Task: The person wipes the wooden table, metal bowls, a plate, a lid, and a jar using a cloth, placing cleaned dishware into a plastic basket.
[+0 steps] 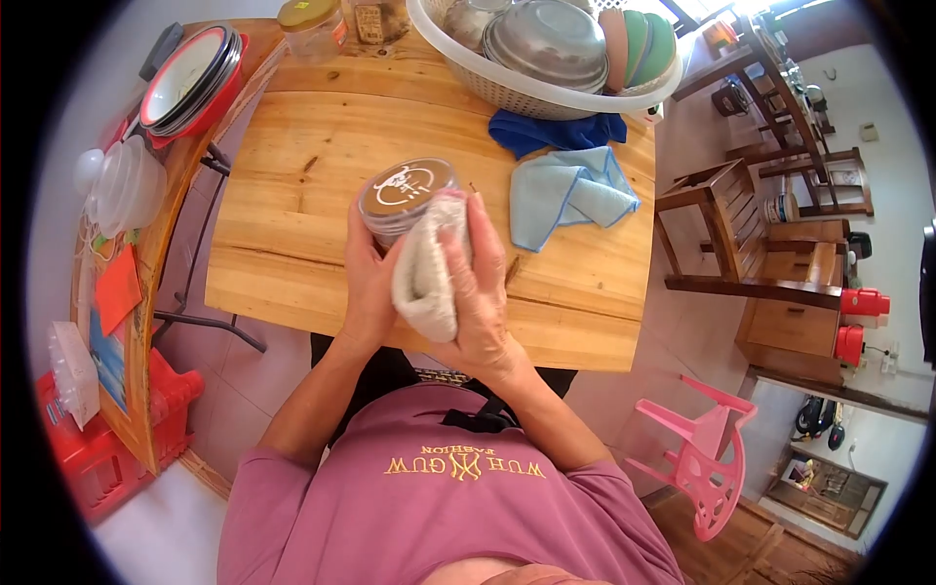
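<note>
Over the near part of the wooden table point(302, 195), my left hand point(369, 283) is wrapped around a clear jar point(408, 195) with a brown lid bearing a white printed design. The jar is tilted slightly. My right hand point(480, 283) grips a cream-coloured cloth point(429, 278) and presses it against the jar's right side. Part of the jar's body is hidden behind the cloth and fingers. To the right of my hands, a folded light blue cloth point(570, 195) lies on the table, with a dark blue cloth point(556, 132) just beyond it.
A white colander point(507, 96) with metal bowls stands at the table's far edge. Jars, one with a yellow lid point(310, 12), stand at the far left. Stacked bowls point(190, 83) sit on a side table. A pink plastic chair point(697, 439) and a wooden chair point(726, 214) are on the right.
</note>
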{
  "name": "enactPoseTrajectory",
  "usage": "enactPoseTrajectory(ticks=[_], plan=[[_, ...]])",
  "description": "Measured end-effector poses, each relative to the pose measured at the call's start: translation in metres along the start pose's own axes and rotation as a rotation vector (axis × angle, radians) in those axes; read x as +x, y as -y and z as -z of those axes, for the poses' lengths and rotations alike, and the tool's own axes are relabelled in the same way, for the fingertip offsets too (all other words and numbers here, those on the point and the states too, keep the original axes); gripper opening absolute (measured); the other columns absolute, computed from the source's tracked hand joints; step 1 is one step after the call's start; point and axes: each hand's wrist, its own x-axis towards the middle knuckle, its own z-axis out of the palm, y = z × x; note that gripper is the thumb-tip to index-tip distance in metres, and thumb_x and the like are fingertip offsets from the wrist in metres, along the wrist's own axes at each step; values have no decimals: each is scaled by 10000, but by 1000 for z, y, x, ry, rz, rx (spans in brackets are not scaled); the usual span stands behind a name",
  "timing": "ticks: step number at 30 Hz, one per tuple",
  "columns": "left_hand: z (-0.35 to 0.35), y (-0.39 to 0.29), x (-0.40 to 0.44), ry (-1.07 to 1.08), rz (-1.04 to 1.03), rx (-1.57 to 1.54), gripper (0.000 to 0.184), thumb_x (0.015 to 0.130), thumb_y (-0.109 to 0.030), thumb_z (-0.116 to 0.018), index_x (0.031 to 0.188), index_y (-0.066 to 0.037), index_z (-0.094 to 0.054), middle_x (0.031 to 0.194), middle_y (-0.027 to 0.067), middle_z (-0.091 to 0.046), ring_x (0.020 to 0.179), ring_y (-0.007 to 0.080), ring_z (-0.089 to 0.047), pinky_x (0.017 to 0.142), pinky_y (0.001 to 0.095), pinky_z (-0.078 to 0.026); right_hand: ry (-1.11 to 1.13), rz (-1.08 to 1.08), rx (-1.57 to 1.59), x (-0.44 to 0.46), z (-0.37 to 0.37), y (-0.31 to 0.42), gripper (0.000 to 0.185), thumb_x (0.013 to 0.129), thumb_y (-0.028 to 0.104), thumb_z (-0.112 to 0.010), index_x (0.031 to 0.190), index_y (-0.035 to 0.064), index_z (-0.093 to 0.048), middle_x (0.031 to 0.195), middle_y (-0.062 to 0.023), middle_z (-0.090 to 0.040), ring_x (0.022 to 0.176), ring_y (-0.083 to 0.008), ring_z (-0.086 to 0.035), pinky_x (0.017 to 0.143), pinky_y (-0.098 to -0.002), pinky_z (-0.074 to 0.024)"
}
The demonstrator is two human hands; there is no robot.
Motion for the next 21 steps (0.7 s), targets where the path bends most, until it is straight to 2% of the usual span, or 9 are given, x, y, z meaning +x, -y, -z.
enactPoseTrajectory(ticks=[2,6,7,9,10,12,15,18,21], plan=[[6,4,-3,-56,81,-100,662,895,-88,-710,1448,-17,-354,1316,125,-554,1187,197,-568,1024,317,-466,69,98,-166,-1,1,0,802,735,178,-843,1431,12,-481,1504,-342,-337,1359,-524,-394,1096,-502,-389],[11,1,-17,37,67,-181,725,877,-263,-728,1439,9,-360,1313,128,-556,1206,200,-552,1032,338,-443,21,15,43,2,7,1,785,740,201,-835,1421,15,-491,1500,-332,-353,1359,-491,-420,1113,-488,-375],[5,-7,-21,32,57,-218,809,832,-351,-746,1438,20,-358,1318,131,-550,1223,208,-541,1046,352,-425,69,22,-20,7,14,0,619,829,156,-747,1384,1,-520,1494,-315,-377,1355,-463,-433,1112,-478,-380],[4,-10,-27,70,56,-241,840,813,-365,-754,1442,21,-353,1325,134,-545,1228,211,-540,1055,353,-419,99,-34,2,22,20,4,325,994,133,-534,1269,-25,-604,1474,-275,-441,1342,-382,-465,1111,-432,-380],[4,-11,-29,105,55,-262,871,794,-378,-763,1447,23,-348,1331,137,-540,1232,214,-539,1064,355,-413,44,-109,163,27,25,9,355,1028,192,-486,1304,-15,-568,1458,-224,-477,1312,-320,-502,1099,-400,-390],[2,-18,-31,146,75,-265,978,738,-428,-800,1463,30,-330,1354,137,-523,1259,212,-519,1085,358,-393,-137,-627,581,1,22,3,336,1015,157,-516,1312,7,-561,1359,-150,-560,1227,-225,-548,1036,-359,-442],[-2,-29,-36,351,16,-172,1170,641,-504,-872,1500,28,-284,1383,132,-501,1307,214,-482,1116,363,-352,-177,-939,1154,-15,28,-11,393,1040,279,-522,1354,42,-508,1184,-87,-624,1078,-159,-605,915,-325,-508],[-4,-33,-32,479,21,-109,1189,636,-521,-878,1504,25,-276,1385,128,-496,1319,216,-473,1123,363,-340,-116,-971,1249,-31,31,-21,393,1050,287,-488,1348,33,-506,1222,-100,-617,1099,-172,-612,923,-325,-521],[-8,-36,-27,445,27,-90,1165,686,-581,-834,1507,23,-269,1402,132,-469,1333,223,-455,1123,365,-338,-103,-886,1322,-32,31,-20,459,1052,338,-472,1388,26,-477,1302,-114,-590,1181,-187,-586,991,-330,-496]])
